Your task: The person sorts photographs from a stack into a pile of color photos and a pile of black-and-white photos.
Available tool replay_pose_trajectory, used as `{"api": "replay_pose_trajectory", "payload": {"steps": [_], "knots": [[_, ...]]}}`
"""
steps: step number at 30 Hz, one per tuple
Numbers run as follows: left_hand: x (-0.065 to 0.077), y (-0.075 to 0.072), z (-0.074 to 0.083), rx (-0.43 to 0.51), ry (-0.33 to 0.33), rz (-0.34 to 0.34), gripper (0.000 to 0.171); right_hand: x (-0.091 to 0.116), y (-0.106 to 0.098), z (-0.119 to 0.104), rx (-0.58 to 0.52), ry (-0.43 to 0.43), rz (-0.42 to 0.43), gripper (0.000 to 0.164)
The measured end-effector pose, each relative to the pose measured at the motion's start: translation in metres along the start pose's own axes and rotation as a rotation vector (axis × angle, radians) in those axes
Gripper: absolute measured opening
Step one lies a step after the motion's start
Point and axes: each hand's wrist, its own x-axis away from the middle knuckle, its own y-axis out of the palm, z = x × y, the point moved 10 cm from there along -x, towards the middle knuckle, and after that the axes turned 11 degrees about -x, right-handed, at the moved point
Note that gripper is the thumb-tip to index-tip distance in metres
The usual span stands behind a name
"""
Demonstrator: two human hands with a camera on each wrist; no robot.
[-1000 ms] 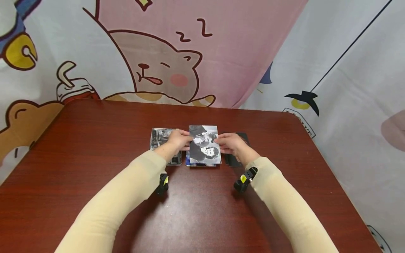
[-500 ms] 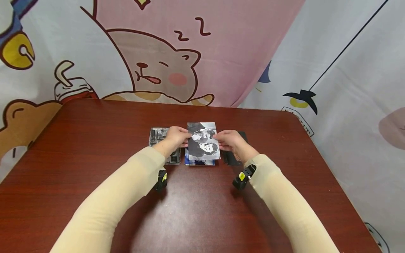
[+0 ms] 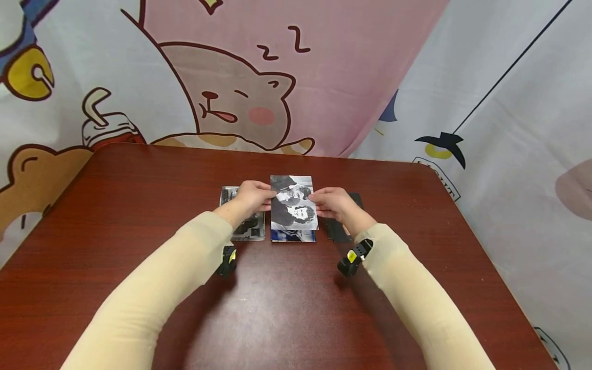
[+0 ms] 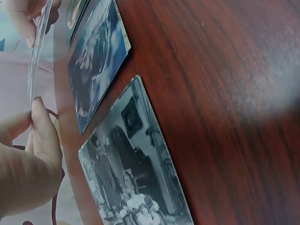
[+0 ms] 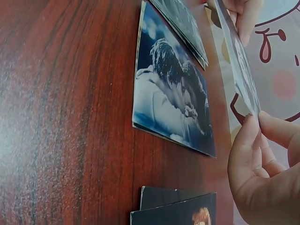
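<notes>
Between both hands, above the table, a black-and-white photo print [image 3: 292,204] shows two people; its picture lies sideways in the head view. My left hand [image 3: 253,197] pinches its left edge between thumb and fingers. My right hand [image 3: 336,203] pinches the opposite edge. Seen edge-on in the left wrist view, the held print [image 4: 38,61] looks like several thin layers. Below it, a small stack topped by a blue-toned photo [image 5: 171,93] of two people lies on the table, mostly hidden in the head view.
Left of the blue stack lies a pile topped by a black-and-white indoor photo [image 4: 133,168]. To the right are dark photos [image 5: 176,213], slightly fanned. All rest on a reddish-brown wooden table [image 3: 277,313]. A cartoon-printed cloth [image 3: 351,67] hangs behind its far edge.
Both hands have raised the black-and-white print away from the body and slightly left, uncovering more of the blue photo beneath. The grip at both edges stays the same.
</notes>
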Motion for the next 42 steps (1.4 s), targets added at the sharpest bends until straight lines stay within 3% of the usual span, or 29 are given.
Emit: {"api": "replay_pose_trajectory", "payload": {"steps": [12, 36, 42], "knots": [[0.001, -0.013, -0.002, -0.053, -0.002, -0.072, 0.04, 0.001, 0.016, -0.006, -0.017, -0.015, -0.028, 0.027], [0.005, -0.042, -0.014, -0.096, -0.018, -0.079, 0.042, -0.002, 0.049, -0.004, -0.075, -0.029, -0.048, 0.011], [0.006, -0.048, -0.018, -0.128, -0.02, -0.097, 0.043, -0.003, 0.057, -0.003, -0.086, -0.022, -0.033, 0.018]]}}
